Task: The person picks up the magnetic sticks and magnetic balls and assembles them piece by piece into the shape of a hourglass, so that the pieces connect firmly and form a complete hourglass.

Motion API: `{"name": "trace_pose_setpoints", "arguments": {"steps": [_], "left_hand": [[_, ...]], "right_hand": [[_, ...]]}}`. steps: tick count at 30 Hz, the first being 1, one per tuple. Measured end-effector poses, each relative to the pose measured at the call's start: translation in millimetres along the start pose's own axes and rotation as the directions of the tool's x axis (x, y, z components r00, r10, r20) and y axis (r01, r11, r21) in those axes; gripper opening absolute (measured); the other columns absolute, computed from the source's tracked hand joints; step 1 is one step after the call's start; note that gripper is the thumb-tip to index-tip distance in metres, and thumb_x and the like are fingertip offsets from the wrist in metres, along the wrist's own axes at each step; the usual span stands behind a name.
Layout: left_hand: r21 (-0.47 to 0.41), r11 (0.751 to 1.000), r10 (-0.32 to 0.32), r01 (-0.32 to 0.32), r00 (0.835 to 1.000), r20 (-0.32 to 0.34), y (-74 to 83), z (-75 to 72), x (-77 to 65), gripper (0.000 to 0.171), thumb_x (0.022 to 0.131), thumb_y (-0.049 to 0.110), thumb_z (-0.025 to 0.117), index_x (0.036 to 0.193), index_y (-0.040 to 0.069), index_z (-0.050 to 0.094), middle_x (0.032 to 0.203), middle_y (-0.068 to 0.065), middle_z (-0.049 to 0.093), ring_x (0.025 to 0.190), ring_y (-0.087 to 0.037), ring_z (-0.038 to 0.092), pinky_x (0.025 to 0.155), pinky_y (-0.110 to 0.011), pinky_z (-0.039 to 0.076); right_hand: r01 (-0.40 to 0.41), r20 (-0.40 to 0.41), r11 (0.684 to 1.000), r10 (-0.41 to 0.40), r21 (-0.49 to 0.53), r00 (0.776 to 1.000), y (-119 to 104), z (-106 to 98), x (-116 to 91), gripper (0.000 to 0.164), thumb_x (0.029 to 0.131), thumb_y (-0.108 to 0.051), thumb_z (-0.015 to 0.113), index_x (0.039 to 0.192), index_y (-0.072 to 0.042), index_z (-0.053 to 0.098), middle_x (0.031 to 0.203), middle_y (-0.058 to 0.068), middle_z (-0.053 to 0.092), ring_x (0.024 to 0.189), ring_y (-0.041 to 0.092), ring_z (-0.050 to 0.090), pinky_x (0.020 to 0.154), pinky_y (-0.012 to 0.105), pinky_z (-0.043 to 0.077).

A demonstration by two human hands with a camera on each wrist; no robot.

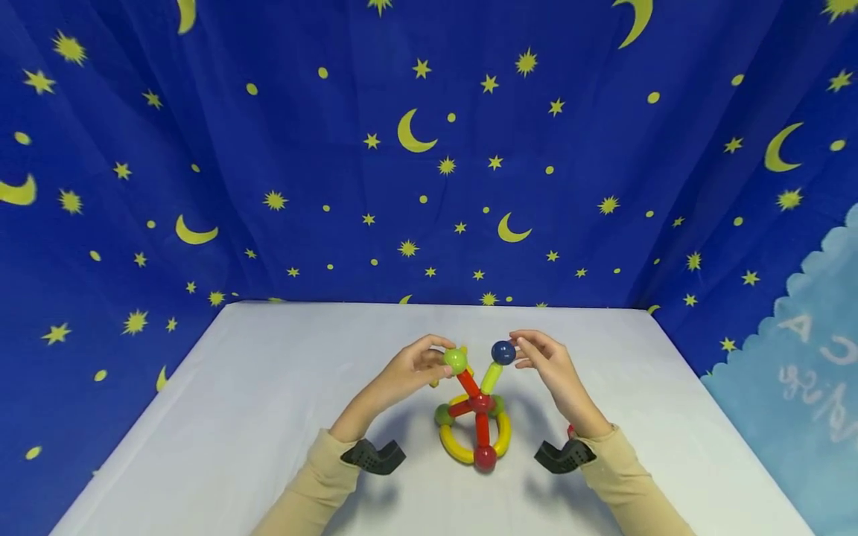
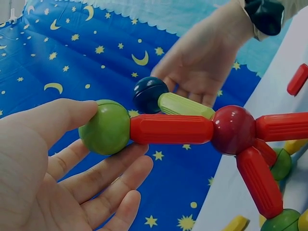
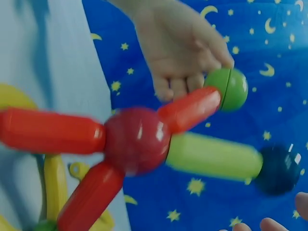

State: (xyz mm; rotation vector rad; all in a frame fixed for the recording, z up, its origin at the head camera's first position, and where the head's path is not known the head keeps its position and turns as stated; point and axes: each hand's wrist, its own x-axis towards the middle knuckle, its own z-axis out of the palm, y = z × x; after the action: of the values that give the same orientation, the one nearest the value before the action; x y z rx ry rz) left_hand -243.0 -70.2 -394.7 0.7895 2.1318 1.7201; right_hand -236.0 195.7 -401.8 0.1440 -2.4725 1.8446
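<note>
A magnetic ball-and-stick model stands on the white table, its red centre ball [image 1: 480, 403] joined to several red sticks and one lime stick [image 1: 491, 378]. Its base has yellow curved pieces [image 1: 456, 448], green balls and a red ball [image 1: 485, 458]. My left hand [image 1: 410, 368] pinches the light green ball [image 2: 107, 127] atop a red stick [image 2: 171, 129], thumb on one side and fingers on the other. Beside the dark blue ball [image 1: 503, 353] at the lime stick's end is my right hand [image 1: 550, 365]; the right wrist view shows its fingertips [image 3: 274, 225] apart from that ball.
A loose red piece [image 2: 298, 79] lies on the table near my right wrist. Yellow pieces [image 1: 434, 383] lie behind my left hand. A blue curtain [image 1: 429, 186] with moons and stars hangs behind the table [image 1: 268, 357]. Black straps [image 1: 375, 455] sit on both wrists.
</note>
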Motion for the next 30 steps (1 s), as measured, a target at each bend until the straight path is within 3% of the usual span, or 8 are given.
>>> {"name": "trace_pose_setpoints", "arguments": {"steps": [5, 9, 14, 17, 20, 23, 25, 30], "left_hand": [[-0.004, 1.0, -0.002, 0.002, 1.0, 0.008, -7.9, 5.3, -5.3, 0.036, 0.095, 0.016, 0.056, 0.127, 0.003, 0.048, 0.115, -0.025, 0.063, 0.095, -0.018, 0.064, 0.072, -0.025, 0.049], [-0.006, 1.0, 0.008, -0.007, 1.0, 0.006, -9.2, 5.6, -3.8, 0.036, 0.095, 0.017, 0.056, 0.128, 0.003, 0.048, 0.115, -0.025, 0.063, 0.098, -0.029, 0.064, 0.072, -0.025, 0.049], [0.005, 1.0, 0.011, -0.011, 1.0, -0.003, -6.7, 3.4, -1.5, 0.037, 0.095, 0.016, 0.056, 0.128, 0.004, 0.048, 0.114, -0.025, 0.063, 0.098, -0.032, 0.064, 0.071, -0.025, 0.05], [0.003, 1.0, 0.011, -0.011, 1.0, -0.006, -5.0, 1.7, -1.3, 0.037, 0.095, 0.016, 0.056, 0.128, 0.004, 0.048, 0.114, -0.025, 0.063, 0.098, -0.029, 0.064, 0.071, -0.025, 0.05], [-0.003, 1.0, 0.008, -0.008, 1.0, -0.001, -3.7, 0.8, -1.3, 0.037, 0.094, 0.017, 0.056, 0.129, 0.004, 0.048, 0.115, -0.025, 0.063, 0.095, -0.022, 0.064, 0.072, -0.026, 0.049], [0.005, 1.0, 0.008, -0.008, 1.0, 0.002, -2.6, 0.8, -0.8, 0.038, 0.094, 0.017, 0.057, 0.129, 0.003, 0.048, 0.115, -0.025, 0.063, 0.094, -0.017, 0.064, 0.072, -0.026, 0.05], [0.009, 1.0, 0.011, -0.011, 1.0, 0.004, -2.2, 0.8, -0.5, 0.039, 0.094, 0.017, 0.057, 0.129, 0.003, 0.048, 0.115, -0.024, 0.063, 0.094, -0.018, 0.064, 0.072, -0.026, 0.049], [0.018, 1.0, 0.012, -0.012, 1.0, -0.001, -3.0, -0.3, 0.0, 0.038, 0.094, 0.017, 0.057, 0.128, 0.005, 0.049, 0.115, -0.023, 0.064, 0.095, -0.019, 0.065, 0.072, -0.025, 0.05]], "right_hand": [[-0.107, 0.107, 0.99, 0.116, -0.091, 0.987, 27, -1, 17, 0.043, 0.097, -0.03, 0.053, 0.124, 0.003, 0.055, 0.119, 0.02, 0.062, 0.083, 0.004, 0.062, 0.078, 0.026, 0.054], [-0.038, 0.279, 0.984, 0.086, -0.173, 0.957, 41, -2, 40, 0.043, 0.092, -0.021, 0.057, 0.125, 0.006, 0.055, 0.12, 0.023, 0.062, 0.094, 0.014, 0.063, 0.081, 0.03, 0.053], [0.128, 0.52, 0.969, 0.001, -0.212, 0.854, 44, 4, 68, 0.047, 0.092, -0.021, 0.056, 0.133, 0.004, 0.05, 0.122, 0.029, 0.059, 0.11, 0.036, 0.057, 0.088, 0.037, 0.047], [0.148, 0.606, 0.953, 0.044, -0.263, 0.795, 44, 13, 79, 0.048, 0.095, -0.025, 0.053, 0.139, -0.004, 0.047, 0.129, 0.026, 0.053, 0.115, 0.037, 0.051, 0.094, 0.048, 0.043], [0.136, 0.645, 0.939, 0.106, -0.314, 0.757, 46, 21, 83, 0.047, 0.097, -0.023, 0.05, 0.142, -0.011, 0.045, 0.14, 0.021, 0.047, 0.125, 0.038, 0.045, 0.1, 0.06, 0.036], [0.159, 0.652, 0.923, 0.118, -0.35, 0.749, 50, 27, 84, 0.046, 0.097, -0.026, 0.05, 0.141, -0.012, 0.046, 0.139, 0.019, 0.048, 0.124, 0.037, 0.046, 0.1, 0.061, 0.036], [0.225, 0.658, 0.905, 0.076, -0.361, 0.749, 54, 29, 84, 0.044, 0.098, -0.03, 0.05, 0.137, -0.01, 0.049, 0.13, 0.019, 0.052, 0.113, 0.032, 0.05, 0.093, 0.051, 0.043], [0.384, 0.616, 0.862, -0.111, -0.331, 0.78, 62, 31, 87, 0.023, 0.093, -0.021, 0.058, 0.108, -0.004, 0.062, 0.094, 0.011, 0.056, 0.084, 0.015, 0.047, 0.074, 0.027, 0.04]]}}
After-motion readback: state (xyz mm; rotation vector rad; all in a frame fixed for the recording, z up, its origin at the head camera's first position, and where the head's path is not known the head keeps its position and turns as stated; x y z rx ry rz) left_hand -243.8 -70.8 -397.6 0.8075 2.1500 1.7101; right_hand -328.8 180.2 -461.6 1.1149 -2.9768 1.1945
